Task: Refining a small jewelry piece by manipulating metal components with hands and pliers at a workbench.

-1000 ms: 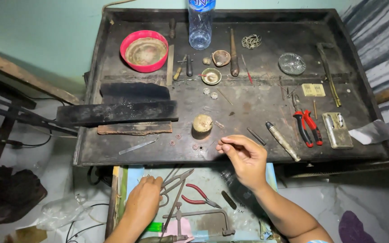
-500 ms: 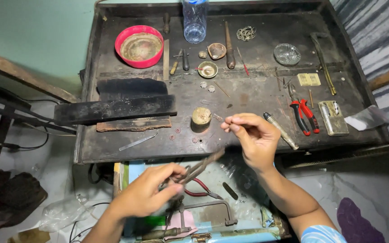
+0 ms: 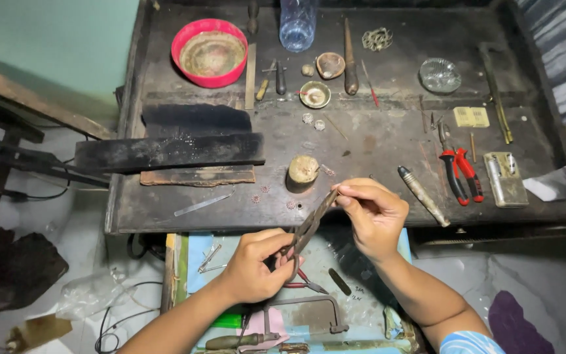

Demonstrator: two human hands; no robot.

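Far left: a long black slab (image 3: 168, 151) lies flat on the dark work surface (image 3: 361, 141), with a brown strip (image 3: 198, 176) just below it and a thin metal blade (image 3: 203, 204) nearer the front edge.
Back left: a red bowl (image 3: 209, 52) sits near the rim, well apart from the hands.
Left hand: the left hand (image 3: 257, 265) is wrapped around the handles of dark metal pliers (image 3: 309, 226), fingers closed tight on them; it hangs over the open drawer (image 3: 296, 288) below the surface's front edge.
Pliers: tilted up to the right, tips meeting the right hand's fingertips just in front of a small wooden stump (image 3: 303, 170).
Right hand: the right hand (image 3: 371, 213) has thumb and forefinger pinched together at the plier tips; whatever is pinched there is too small for me to make out.
Back middle: a clear plastic bottle (image 3: 296, 23) stands upright, little brass cups (image 3: 314, 94) in front of it.
Right: red-handled pliers (image 3: 456, 170) and a metal lighter-like box (image 3: 506, 178) lie flat, untouched.
Risk: the piece sits between two grips above the drawer's clutter, so I'd judge a slight slip of the plier tips could drop it among the tools, where it would be hard to find.
Second risk: squeezing too hard could bend or mar so small a piece.
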